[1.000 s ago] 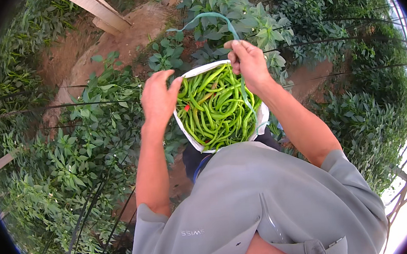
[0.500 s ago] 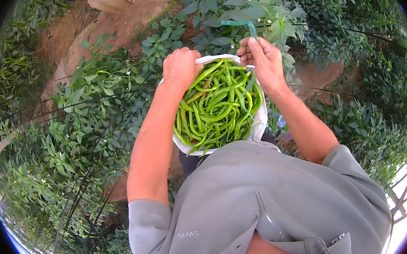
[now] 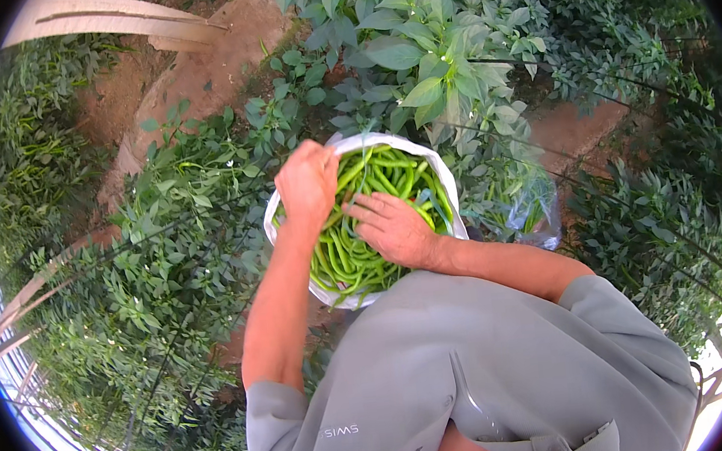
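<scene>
A white sack [image 3: 449, 176] stands upright against my front, its mouth folded wide. Long green peppers [image 3: 338, 257] fill it nearly to the rim. My left hand [image 3: 306, 183] is closed on the far left part of the rim. Flat on top of the peppers lies my right hand [image 3: 391, 230], its fingers stretched toward the left hand and slightly apart. A thin blue-green strip [image 3: 364, 158] crosses the peppers near the far rim and runs down by the right fingertips. Part of the peppers is hidden under the right hand.
Leafy pepper plants [image 3: 436, 47] grow close ahead and on both sides. A clear plastic bag [image 3: 534, 215] hangs or lies right of the sack. Thin dark lines [image 3: 597, 72] stretch through the plants. A pale wooden post [image 3: 115, 19] leans in at the upper left.
My right hand has come down from beyond the rim onto the peppers, and the strip it held up now lies across them. The left hand still grips the rim.
</scene>
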Demonstrator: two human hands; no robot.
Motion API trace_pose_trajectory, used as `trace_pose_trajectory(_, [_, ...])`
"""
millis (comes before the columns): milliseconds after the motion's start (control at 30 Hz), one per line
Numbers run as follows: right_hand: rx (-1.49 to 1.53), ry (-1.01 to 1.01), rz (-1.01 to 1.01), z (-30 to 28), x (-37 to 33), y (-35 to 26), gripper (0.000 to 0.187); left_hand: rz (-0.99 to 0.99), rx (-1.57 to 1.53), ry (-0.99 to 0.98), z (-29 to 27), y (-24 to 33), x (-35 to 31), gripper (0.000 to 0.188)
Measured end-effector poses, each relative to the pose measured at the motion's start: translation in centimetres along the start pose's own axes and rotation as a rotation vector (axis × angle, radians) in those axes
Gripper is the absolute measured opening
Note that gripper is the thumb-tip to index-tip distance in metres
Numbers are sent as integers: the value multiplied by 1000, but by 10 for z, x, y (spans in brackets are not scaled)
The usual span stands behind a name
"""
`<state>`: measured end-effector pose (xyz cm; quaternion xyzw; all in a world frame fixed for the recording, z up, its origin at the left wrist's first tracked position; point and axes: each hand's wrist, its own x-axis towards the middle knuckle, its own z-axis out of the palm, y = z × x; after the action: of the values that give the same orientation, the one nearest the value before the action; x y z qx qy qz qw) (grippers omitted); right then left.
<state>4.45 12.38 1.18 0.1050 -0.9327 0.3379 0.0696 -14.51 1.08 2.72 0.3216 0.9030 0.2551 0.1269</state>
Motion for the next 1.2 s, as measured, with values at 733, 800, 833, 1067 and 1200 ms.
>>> trace_pose_trajectory(733, [556, 112, 272, -87, 19, 0, 17, 422, -10, 1, -10, -19, -15, 20])
trace_pose_trajectory(800, [608, 201, 454, -102, 32, 5, 15, 290, -75, -18, -8, -11, -6, 22])
trace_pose_trajectory(833, [634, 247, 544, -112, 41, 8, 18, 223, -104, -27, -7, -3, 2, 23])
trace_pose_trajectory(1067, [925, 444, 761, -157, 108, 50, 30, 248, -57, -382, 18, 44, 65, 23])
trace_pose_trajectory(1200, [897, 206, 708, -159, 130, 61, 32, 190, 8, -523, 29, 52, 82, 14])
